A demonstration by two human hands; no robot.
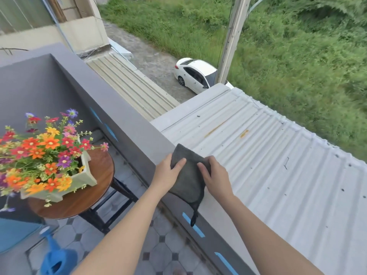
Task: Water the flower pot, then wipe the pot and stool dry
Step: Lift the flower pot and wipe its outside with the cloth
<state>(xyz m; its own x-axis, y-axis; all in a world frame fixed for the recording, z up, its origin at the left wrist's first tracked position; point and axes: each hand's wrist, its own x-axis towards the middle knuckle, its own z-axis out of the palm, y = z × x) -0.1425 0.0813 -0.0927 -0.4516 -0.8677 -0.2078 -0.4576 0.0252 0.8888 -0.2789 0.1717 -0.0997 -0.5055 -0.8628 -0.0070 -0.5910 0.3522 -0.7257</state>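
Note:
A dark grey cloth [188, 175] lies draped over the top of the grey balcony wall [127, 124], its hanging loop dangling on the inner side. My left hand [168, 171] rests on the cloth's left edge, and my right hand [216, 177] presses on its right edge. Both hands lie flat with fingers on the fabric. To the left, a pale green rectangular flower pot [83, 175] full of colourful flowers stands on a round wooden stool [83, 197] with black legs.
A blue watering can [57, 259] stands on the tiled balcony floor [164, 249] at the lower left. Beyond the wall lies a corrugated roof [268, 165], with a white car [196, 76], a pole and grass below.

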